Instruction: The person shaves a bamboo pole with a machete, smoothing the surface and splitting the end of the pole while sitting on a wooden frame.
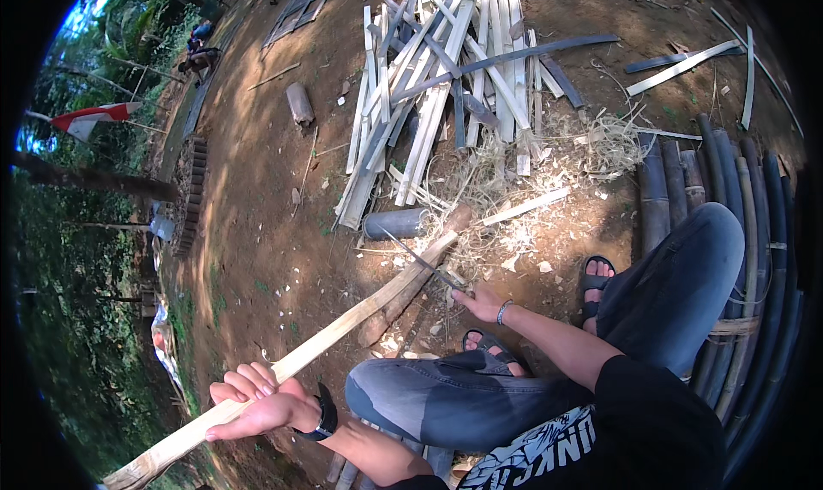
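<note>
My left hand [267,406] is wrapped round a long, pale split-bamboo strip [339,329], which slants from the lower left up to the middle. In my right hand [483,304] is a knife [420,258]; its dark, narrow blade crosses the strip near the far end, and my fingers mostly hide the handle. Beneath that end of the strip lies a short wooden log [396,312] on the ground. Whether the blade bites into the bamboo cannot be made out. Beside the far end sits a short grey bamboo section [394,224].
Ahead is a large heap of split bamboo strips [437,70], with curled shavings [613,147] beside it. Dark bamboo poles [771,276] lie bundled at the right, by my bent knee. A short log piece [299,103] rests farther left. Other people [201,57] are far off.
</note>
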Available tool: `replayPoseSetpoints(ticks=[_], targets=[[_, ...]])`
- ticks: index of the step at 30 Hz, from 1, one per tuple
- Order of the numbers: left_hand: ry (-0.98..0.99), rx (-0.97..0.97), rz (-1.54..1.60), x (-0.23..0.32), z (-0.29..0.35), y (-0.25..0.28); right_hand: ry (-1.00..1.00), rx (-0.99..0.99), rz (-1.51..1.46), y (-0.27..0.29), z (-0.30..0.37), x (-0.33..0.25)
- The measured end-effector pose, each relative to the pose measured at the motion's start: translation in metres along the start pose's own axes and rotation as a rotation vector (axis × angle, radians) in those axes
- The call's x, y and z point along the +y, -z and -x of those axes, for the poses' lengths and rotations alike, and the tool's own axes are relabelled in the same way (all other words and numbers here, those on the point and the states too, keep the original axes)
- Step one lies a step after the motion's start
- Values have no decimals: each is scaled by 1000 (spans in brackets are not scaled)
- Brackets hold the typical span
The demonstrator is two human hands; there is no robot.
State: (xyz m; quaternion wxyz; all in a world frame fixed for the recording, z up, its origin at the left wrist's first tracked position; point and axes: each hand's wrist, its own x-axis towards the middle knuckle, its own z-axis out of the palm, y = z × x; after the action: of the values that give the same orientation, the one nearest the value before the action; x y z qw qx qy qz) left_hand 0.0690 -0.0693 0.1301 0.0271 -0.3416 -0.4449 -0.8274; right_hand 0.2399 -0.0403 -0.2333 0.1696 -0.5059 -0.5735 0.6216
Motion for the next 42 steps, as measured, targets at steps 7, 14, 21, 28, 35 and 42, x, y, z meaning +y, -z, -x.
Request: replayPoseSetpoints(ticks=[7,14,21,28,35,42], targets=[[4,12,31,4,5,-1,-405,-89,20,46,-42,34],[11,61,-10,-5,-9,-18,-79,-40,102,5,-3,12],[-1,133,-171,-42,-54,-66,-304,-7,347,80,-17,16],[-99,174,-397,-103,-109,-121,14,300,483,176,74,-102],[-124,114,-491,-126,-119,-142,239,492,683,241,135,-148],[69,-61,-206,-126,-128,-148,382,543,542,238,121,-165]])
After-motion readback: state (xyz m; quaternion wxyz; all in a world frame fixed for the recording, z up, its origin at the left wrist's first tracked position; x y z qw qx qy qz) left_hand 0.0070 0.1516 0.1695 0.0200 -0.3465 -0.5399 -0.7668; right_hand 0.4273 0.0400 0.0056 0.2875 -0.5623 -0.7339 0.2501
